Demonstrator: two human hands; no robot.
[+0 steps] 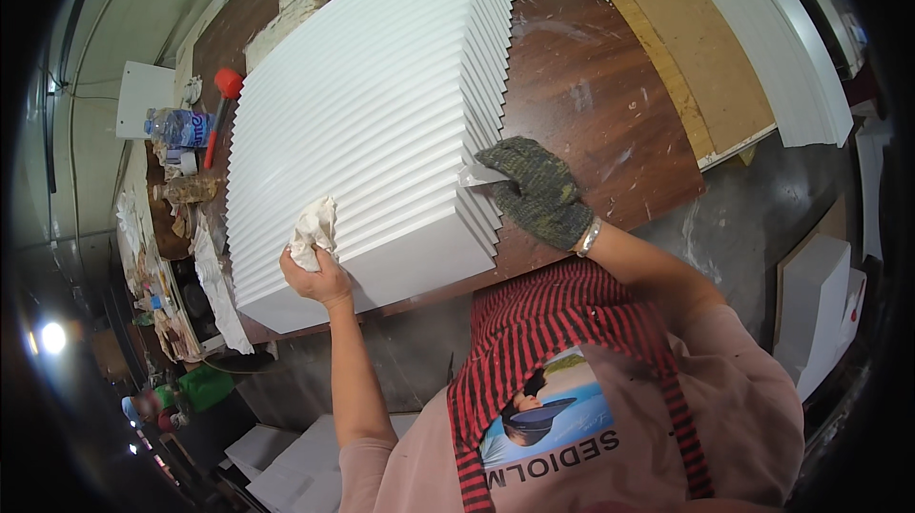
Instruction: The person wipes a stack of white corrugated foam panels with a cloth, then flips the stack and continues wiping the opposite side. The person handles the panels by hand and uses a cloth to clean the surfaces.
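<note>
- Cloth [315, 230] (crumpled, white) clutched in your left grip [317, 275], at the panels [353, 113] stacked on the desk [610, 103].
- Your gloved right grip [538, 191] closed on a thin flat tool [479, 176] by their edge.

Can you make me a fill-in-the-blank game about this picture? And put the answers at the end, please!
1. The right hand wears a dark glove, but the left hand is ____.
2. The left hand holds a crumpled cloth whose colour is ____.
3. The apron has black and ____ stripes.
4. The table under the ridged white stack is coloured ____.

Missing words: bare; white; red; brown.
</note>
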